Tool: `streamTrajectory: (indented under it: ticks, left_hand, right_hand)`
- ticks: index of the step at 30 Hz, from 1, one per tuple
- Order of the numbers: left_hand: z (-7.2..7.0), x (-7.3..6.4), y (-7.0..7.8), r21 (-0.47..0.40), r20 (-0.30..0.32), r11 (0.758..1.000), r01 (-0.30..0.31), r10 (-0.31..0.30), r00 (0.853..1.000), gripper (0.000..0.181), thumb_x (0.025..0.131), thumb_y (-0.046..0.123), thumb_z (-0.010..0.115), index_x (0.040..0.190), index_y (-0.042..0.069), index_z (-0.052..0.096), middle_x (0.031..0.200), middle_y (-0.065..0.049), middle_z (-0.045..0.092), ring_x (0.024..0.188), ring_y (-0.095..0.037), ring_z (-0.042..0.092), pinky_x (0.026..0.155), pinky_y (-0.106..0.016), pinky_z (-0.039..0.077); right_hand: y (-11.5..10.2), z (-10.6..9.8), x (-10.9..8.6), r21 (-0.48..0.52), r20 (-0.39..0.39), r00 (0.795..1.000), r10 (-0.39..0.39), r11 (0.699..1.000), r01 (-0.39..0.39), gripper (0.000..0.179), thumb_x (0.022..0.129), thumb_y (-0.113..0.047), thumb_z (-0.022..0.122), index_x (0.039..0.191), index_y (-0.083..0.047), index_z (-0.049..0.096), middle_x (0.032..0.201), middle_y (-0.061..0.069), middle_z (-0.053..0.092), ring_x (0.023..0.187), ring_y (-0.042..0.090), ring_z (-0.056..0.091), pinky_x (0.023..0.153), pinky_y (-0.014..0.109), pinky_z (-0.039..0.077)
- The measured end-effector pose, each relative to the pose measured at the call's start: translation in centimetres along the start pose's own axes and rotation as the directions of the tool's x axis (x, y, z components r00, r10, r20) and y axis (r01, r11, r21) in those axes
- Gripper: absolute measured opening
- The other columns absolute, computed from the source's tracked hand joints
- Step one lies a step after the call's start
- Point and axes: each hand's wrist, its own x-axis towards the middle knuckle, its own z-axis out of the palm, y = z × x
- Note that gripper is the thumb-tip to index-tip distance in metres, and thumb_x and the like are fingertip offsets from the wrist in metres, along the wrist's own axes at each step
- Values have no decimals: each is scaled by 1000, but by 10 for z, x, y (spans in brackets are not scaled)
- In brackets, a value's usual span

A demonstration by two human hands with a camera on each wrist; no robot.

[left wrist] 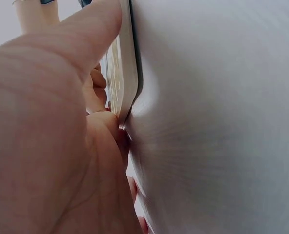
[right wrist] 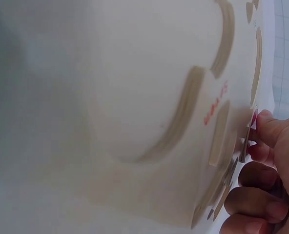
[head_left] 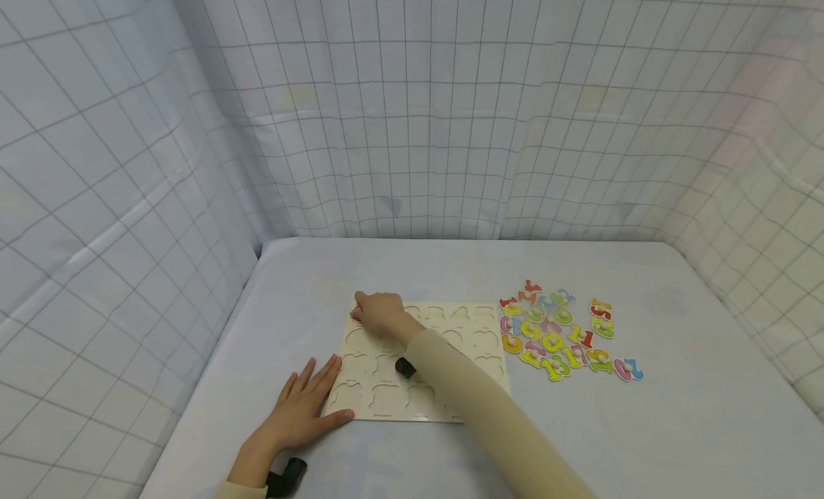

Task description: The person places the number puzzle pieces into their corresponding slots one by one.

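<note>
A pale wooden puzzle board (head_left: pixel 393 400) with number-shaped recesses lies on the table. At its far left corner my right hand (head_left: pixel 381 314) pinches a thin puzzle piece (right wrist: pixel 245 144) between thumb and fingers, low over the recesses; a little pink or red shows at its edge, and its number is hidden. My left hand (head_left: pixel 301 412) lies with fingers spread along the board's near left side, its thumb on the front corner. In the left wrist view the thumb (left wrist: pixel 98 29) reaches over the board's edge (left wrist: pixel 130 73).
Right of the board lies a loose group of colourful number pieces (head_left: pixel 552 341) with small knobs, several overlapping. A red 15 piece (head_left: pixel 601 309) is toward the far right of the group. White gridded cloth walls (head_left: pixel 431 127) surround the white table (head_left: pixel 695 384).
</note>
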Motion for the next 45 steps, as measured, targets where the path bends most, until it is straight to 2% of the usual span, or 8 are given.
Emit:
streamTrajectory:
  ticks: [5,12,23,28,37,42,45]
  left_hand:
    - [0,1,-1,-4,1,1000,-2,2,1000,93,83,62,59,151,8,25,154,-10,25,141,-39,8,107,-61,1]
    - [0,2,-1,0,-4,1000,-9,9,1000,92,83,62,59,151,8,25,154,-9,25,141,-39,9,107,-60,2]
    - [2,1,-2,-3,1,1000,-3,3,1000,92,84,62,58,151,9,25,154,-9,25,141,-39,8,107,-60,1]
    - [1,1,-1,2,2,1000,0,0,1000,93,84,63,58,151,9,24,154,-9,24,141,-39,8,108,-60,1]
    - [0,2,3,10,3,1000,-17,17,1000,92,84,61,59,151,8,25,154,-10,25,140,-40,10,108,-60,3]
    - [0,2,2,5,7,1000,-15,14,1000,92,84,61,59,151,8,25,154,-10,25,140,-40,9,107,-60,2]
    - [0,1,1,3,5,1000,-5,5,1000,92,84,61,59,151,7,25,154,-11,25,140,-41,9,107,-61,3]
  right_hand:
    - [2,-3,-1,44,15,1000,-10,999,9,26,101,-43,37,96,-20,47,69,-2,55,62,14,53,59,31,44]
    - [4,-7,0,142,42,999,11,990,-17,27,101,-42,39,90,-19,48,69,-1,53,63,14,51,61,32,41]
    - [3,-8,4,165,73,996,49,984,-60,27,100,-42,43,88,-20,50,72,-3,54,66,13,52,63,32,40]
    - [6,-7,4,159,58,998,24,987,-33,27,101,-41,41,88,-19,49,71,-3,54,67,13,51,65,33,40]
    - [8,-6,2,71,66,998,11,997,-16,28,102,-42,38,90,-20,50,70,-2,54,64,14,51,64,32,41]
    - [7,-2,3,39,58,998,34,999,-37,30,101,-46,37,103,-21,53,80,-2,60,75,15,59,70,35,47]
    - [6,1,4,80,52,997,49,995,-53,34,99,-50,39,108,-21,54,85,-3,61,82,16,61,74,37,48]
